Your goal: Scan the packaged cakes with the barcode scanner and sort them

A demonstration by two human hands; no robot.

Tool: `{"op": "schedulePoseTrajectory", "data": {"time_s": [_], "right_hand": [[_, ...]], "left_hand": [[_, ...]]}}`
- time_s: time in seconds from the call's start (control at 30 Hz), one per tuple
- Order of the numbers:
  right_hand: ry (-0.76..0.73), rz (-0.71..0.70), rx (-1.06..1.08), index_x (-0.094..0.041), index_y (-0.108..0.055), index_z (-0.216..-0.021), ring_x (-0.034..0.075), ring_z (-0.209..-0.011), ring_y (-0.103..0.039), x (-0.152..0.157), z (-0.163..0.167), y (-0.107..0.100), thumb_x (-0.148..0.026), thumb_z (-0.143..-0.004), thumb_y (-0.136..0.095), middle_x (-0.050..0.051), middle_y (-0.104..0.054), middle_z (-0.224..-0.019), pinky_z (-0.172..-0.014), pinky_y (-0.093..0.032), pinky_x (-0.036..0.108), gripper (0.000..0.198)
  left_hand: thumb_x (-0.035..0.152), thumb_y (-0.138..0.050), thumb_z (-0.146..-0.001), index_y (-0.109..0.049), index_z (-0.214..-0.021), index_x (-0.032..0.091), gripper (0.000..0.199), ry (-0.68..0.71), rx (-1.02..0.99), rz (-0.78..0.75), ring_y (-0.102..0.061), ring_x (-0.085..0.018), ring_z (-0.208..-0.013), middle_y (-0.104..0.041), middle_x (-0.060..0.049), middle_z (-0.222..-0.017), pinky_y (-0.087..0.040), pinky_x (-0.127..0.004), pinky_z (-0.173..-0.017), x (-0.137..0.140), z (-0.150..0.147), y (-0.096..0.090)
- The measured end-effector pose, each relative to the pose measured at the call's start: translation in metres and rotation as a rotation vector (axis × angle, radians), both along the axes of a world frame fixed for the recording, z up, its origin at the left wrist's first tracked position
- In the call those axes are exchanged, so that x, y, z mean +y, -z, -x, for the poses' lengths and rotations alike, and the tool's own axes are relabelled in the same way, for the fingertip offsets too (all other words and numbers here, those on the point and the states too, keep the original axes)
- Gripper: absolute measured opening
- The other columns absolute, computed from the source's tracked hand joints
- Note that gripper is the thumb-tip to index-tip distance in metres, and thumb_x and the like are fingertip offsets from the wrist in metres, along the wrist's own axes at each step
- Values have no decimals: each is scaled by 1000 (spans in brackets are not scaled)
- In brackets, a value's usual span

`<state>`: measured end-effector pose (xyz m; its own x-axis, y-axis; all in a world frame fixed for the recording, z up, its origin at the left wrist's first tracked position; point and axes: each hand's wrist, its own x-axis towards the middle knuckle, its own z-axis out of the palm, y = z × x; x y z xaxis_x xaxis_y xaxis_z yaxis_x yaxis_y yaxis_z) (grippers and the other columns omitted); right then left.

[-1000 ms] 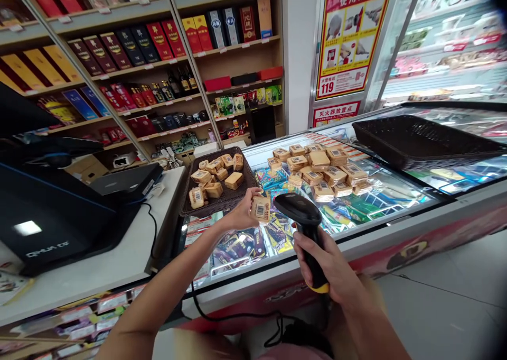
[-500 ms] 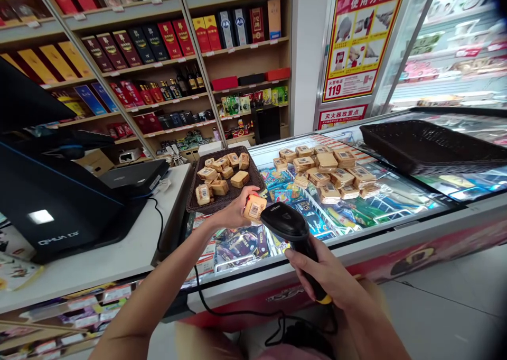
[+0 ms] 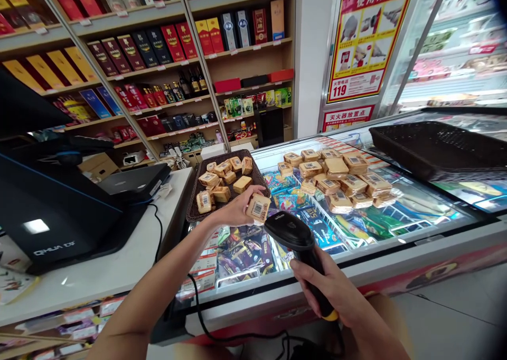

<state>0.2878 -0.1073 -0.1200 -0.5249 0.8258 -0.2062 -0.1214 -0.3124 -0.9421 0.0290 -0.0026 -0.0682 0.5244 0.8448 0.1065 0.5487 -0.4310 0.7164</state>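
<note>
Between the fingers of my left hand (image 3: 241,208) is a small wrapped pack of square bread or biscuits (image 3: 258,208), its barcode turned up toward me. My right hand (image 3: 322,280) grips a black barcode scanner (image 3: 291,230) by the handle, its head just right of the pack and apart from it. Behind my left hand stands a dark wicker basket (image 3: 193,191) with several like packs (image 3: 242,184) in it. More of these packs (image 3: 336,168) are heaped on the glass top of a chest freezer (image 3: 277,286).
An all-black wicker tray (image 3: 420,162) rests on the freezer's right part. On the left, a white counter (image 3: 130,259) bears a dark checkout terminal (image 3: 59,206). The scanner's cable (image 3: 202,312) loops low along the freezer front. Shelves of boxed bottles (image 3: 170,43) line the wall.
The pack in my left hand has turned slightly, so its barcode is tilted differently. The view has shifted a little; both hands keep their hold.
</note>
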Motion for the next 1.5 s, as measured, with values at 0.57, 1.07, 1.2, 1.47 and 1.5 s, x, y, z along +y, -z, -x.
{"op": "schedulePoseTrajectory", "data": {"time_s": [0.57,1.07,1.2,1.47,1.5], "right_hand": [[169,108,39,-22,-45,-102,6,-28,-35,45,-4,25,-59,-78,-70,-13,-45,-41,-30,-30,17,51],[457,112,138,-22,-47,-85,3,-32,-39,39,-69,14,-59,-74,-76,-9,-51,-57,-31,-34,17,48],[487,97,157,-22,-45,-82,3,-32,-40,33,-72,11,-58,-74,-76,-9,-51,-58,-30,-34,17,48],[408,63,155,-23,-46,-86,4,-32,-38,20,-45,0,-58,-73,-76,-11,-50,-55,-30,-33,17,48],[384,57,157,-23,-46,-86,4,-32,-38,18,-40,-1,-57,-74,-76,-11,-50,-54,-30,-33,17,47]], "left_hand": [[13,-59,-71,-60,-117,21,46,-515,14,-291,-48,-28,-127,-52,-9,-132,-37,-45,-110,140,-40,4],[41,-87,-56,-41,-142,12,102,-82,-63,-102,-32,-42,-138,-38,-23,-147,-27,-54,-113,197,-209,36],[38,-88,-56,-46,-139,14,97,-106,-151,-143,-41,-37,-132,-42,-20,-142,-34,-50,-110,177,-194,33],[30,-80,-66,-55,-127,20,67,-296,-630,341,-61,-23,-109,-58,-11,-130,-45,-40,-102,83,-117,26],[29,-78,-69,-57,-123,18,59,-293,-708,400,-62,-21,-108,-61,-10,-126,-44,-38,-104,71,-107,27]]}}
